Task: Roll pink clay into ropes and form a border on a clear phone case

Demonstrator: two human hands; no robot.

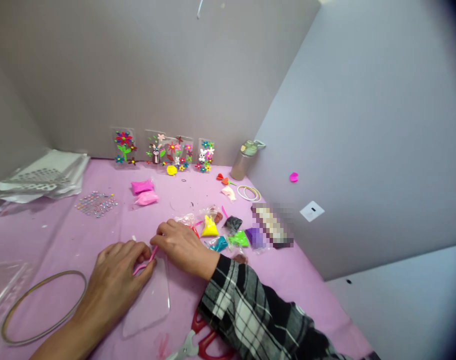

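A thin pink strip of soft clay [140, 269] runs between my two hands, over a clear plastic sheet [147, 305] on the table. My left hand [117, 270] pinches the strip's lower part between thumb and fingers. The upper end is between the closed fingers of my right hand [183, 247]. Just right of that hand lie small bags of clay: yellow [210, 226], teal [218, 244], green [238, 239], black [233, 223] and purple [255, 237]. Red-handled scissors [192, 345] lie near my right sleeve, partly hidden by it.
Decorated clear cards [123, 147] lean on the back wall. Pink clay packs [143, 192], scattered gems [97, 204] and plastic sheets [44, 175] are to the left. A hoop [44, 286] lies front left. A bottle [245, 160] and white rings [249, 193] stand back right.
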